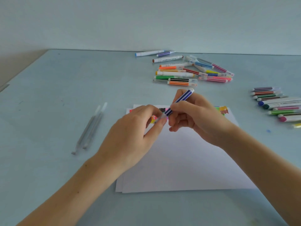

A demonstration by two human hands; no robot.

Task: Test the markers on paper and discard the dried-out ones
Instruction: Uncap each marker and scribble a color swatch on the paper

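Observation:
A dark blue striped marker (pixel 180 99) is held tilted above the white paper (pixel 182 160). My right hand (pixel 195 115) grips its barrel. My left hand (pixel 135 136) pinches the clear cap (pixel 160 118) at the marker's lower end. Coloured test scribbles (pixel 223 110) run along the paper's far edge, partly hidden by my hands. A loose pile of coloured markers (pixel 187 72) lies on the table beyond the paper. A second group of markers (pixel 276 105) lies in a row at the right. Two grey markers (pixel 89 128) lie side by side at the left.
The light blue table (pixel 65 79) meets a pale wall at the back. Its left edge runs diagonally at the far left. A small blue mark (pixel 268 131) sits on the table right of the paper.

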